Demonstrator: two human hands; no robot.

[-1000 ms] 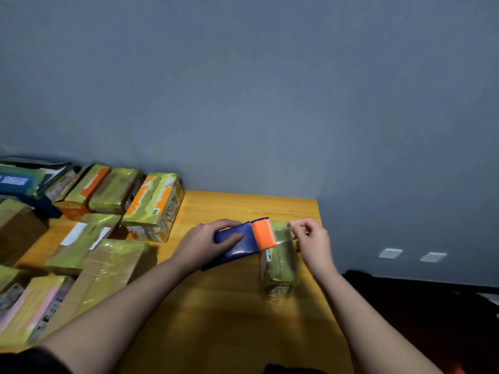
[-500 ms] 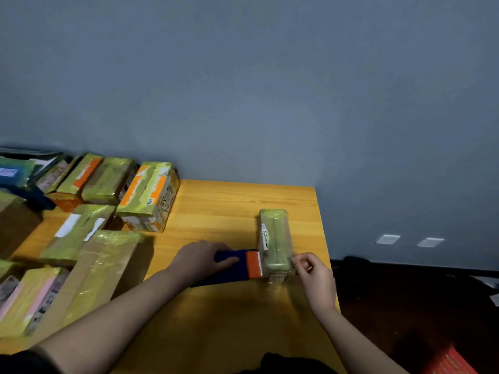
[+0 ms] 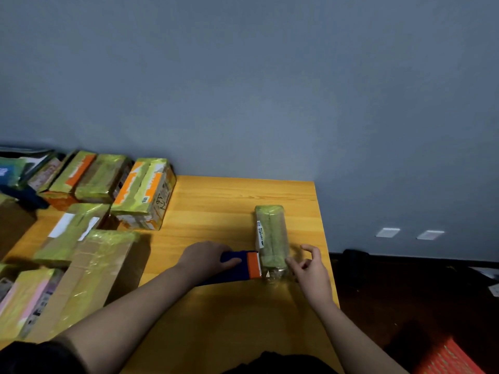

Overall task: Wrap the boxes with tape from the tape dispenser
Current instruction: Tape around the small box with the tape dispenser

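Note:
A narrow box [image 3: 271,236] covered in greenish tape lies lengthwise on the wooden table [image 3: 221,201], near its right edge. A blue tape dispenser [image 3: 237,265] with an orange cutter end sits against the box's near left side. My left hand [image 3: 205,259] grips the dispenser's blue body from above. My right hand [image 3: 310,268] is just right of the box's near end, fingers loosely spread and lifted, holding nothing that I can make out. Clear tape looks stretched over the box's near end.
Several taped boxes [image 3: 143,195] crowd the table's left side, with a large brown carton [image 3: 89,276] nearest me. The table's right edge drops to a dark floor. A grey wall stands behind. Something red [image 3: 448,357] sits at the bottom right.
The box and dispenser came down from the air onto the table. My right hand has since let go of the tape end and opened beside the box.

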